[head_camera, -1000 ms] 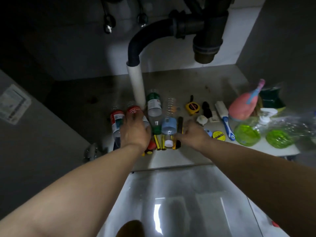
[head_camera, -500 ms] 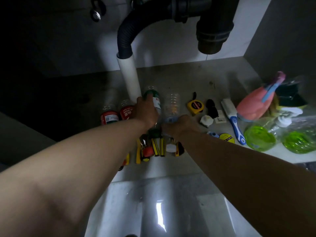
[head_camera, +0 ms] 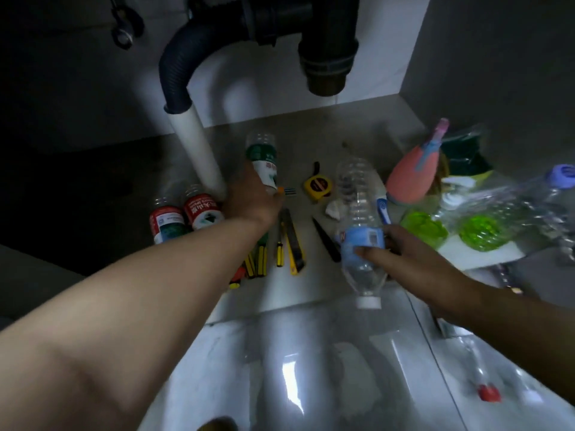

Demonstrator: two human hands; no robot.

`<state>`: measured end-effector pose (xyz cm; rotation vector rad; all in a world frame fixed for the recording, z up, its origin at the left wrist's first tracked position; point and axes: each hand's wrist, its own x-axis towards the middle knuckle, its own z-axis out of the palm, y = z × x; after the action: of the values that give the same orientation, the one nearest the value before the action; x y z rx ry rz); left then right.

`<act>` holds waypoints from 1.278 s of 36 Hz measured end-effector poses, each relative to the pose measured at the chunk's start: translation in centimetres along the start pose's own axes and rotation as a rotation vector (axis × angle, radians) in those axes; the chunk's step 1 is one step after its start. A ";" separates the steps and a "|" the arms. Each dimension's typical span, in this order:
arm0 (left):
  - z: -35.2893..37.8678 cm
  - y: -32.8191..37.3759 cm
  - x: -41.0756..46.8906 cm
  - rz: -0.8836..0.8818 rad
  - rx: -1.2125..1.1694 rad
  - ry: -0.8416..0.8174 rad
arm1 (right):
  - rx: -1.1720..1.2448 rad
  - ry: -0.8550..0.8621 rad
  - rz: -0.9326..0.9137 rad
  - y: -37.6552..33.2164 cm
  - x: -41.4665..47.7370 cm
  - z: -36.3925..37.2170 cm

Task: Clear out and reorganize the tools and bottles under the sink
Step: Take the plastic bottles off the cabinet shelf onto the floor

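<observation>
Blue-labelled bottle in right hand

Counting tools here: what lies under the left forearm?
Yellow-and-black tool handles and a red-orange piece stick out beneath the forearm; the rest of them is covered.

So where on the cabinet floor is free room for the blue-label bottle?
Bare floor lies at the back, between the green-label bottle and the pink bottle, behind the tape measure. Left of the red-label bottles looks free but dark. The right side, around the green soap bottles, is crowded.
</observation>
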<state>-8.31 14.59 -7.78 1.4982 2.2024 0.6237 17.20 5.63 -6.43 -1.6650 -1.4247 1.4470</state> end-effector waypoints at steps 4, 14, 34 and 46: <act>0.5 3.2 -5.9 0.176 -0.187 -0.010 | 0.008 -0.020 0.096 2.9 -3.9 -3.5; 10.6 6.6 -24.5 0.283 -0.640 -0.621 | -0.221 0.098 0.342 13.9 -12.1 -7.5; 24.0 7.6 -25.9 -0.227 -0.660 -0.563 | -0.672 0.455 0.271 20.2 -9.1 -9.8; 23.0 7.1 -26.0 -0.114 -0.616 -0.721 | -0.720 0.498 0.316 20.5 -9.4 -10.4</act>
<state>18.84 -4.33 -20.55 1.0353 1.3627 0.5390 35.53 -6.96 -17.54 -2.5564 -1.5111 0.5613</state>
